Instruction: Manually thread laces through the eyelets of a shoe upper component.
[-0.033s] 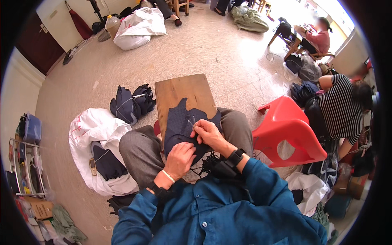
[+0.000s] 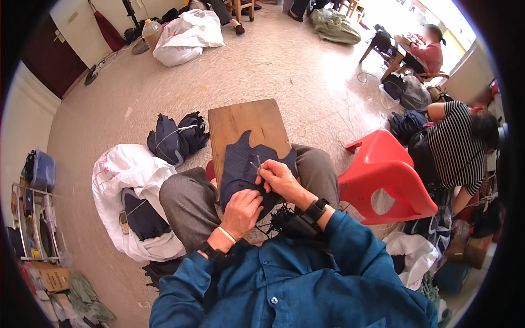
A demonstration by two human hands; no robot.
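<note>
A dark navy piece of cut fabric [image 2: 240,164] lies over the near part of a wooden board [image 2: 249,117] between my knees. My left hand [image 2: 242,210] rests at the cloth's near edge, its fingers bent and pinching the fabric. Just right of it, my right hand [image 2: 279,177] is closed around a slim two-pronged metal tool [image 2: 256,163]. Its two thin prongs stick out apart above the cloth, and my fingers hide the rest, so its exact kind does not show. Black thread-like strands [image 2: 284,218] hang by my lap below the right hand.
Left of my knee, a white sack [image 2: 131,169] holds dark cloth with a small phone-like device [image 2: 124,221] on it. Tied dark fabric bundles [image 2: 169,139] lie beyond. A red plastic stool [image 2: 377,175] stands at my right, near a person in a striped top [image 2: 456,142].
</note>
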